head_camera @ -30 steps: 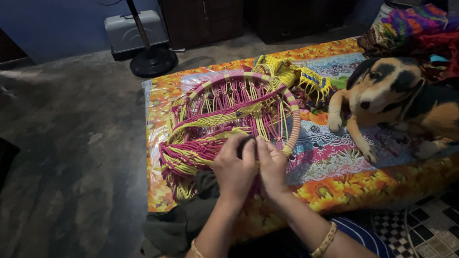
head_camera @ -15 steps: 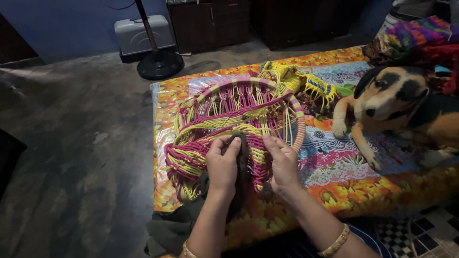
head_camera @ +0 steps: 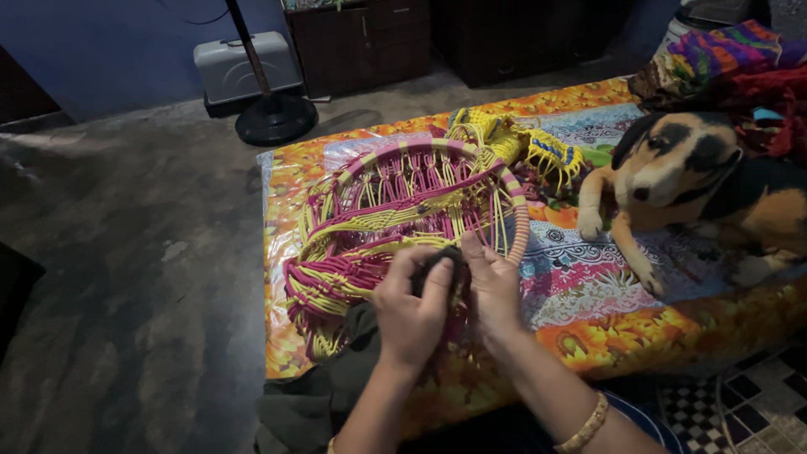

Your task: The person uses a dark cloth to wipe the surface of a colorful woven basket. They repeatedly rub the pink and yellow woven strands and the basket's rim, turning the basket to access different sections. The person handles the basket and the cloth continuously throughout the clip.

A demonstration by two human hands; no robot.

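Observation:
A round hoop point(head_camera: 521, 220) wrapped in pink and yellow cord lies on a bright patterned cloth point(head_camera: 588, 290), with a web of pink and yellow knotted cords point(head_camera: 395, 210) strung across it. My left hand point(head_camera: 410, 307) and my right hand point(head_camera: 492, 282) meet at the hoop's near edge. Between their fingers sits a small dark object point(head_camera: 441, 265); both hands close around it and the cords there. What exactly the dark object is I cannot make out. My right wrist carries a gold bangle point(head_camera: 588, 424).
A tan and black dog point(head_camera: 698, 181) lies on the cloth at the right, paws near the hoop. More yellow cordwork point(head_camera: 521, 143) lies behind the hoop. A fan stand base point(head_camera: 276, 118) and a grey case point(head_camera: 244, 67) stand on the concrete floor beyond.
The view has shifted right and closer. My hands stay together at the hoop's near edge, fingers working the cords; the dog has not moved.

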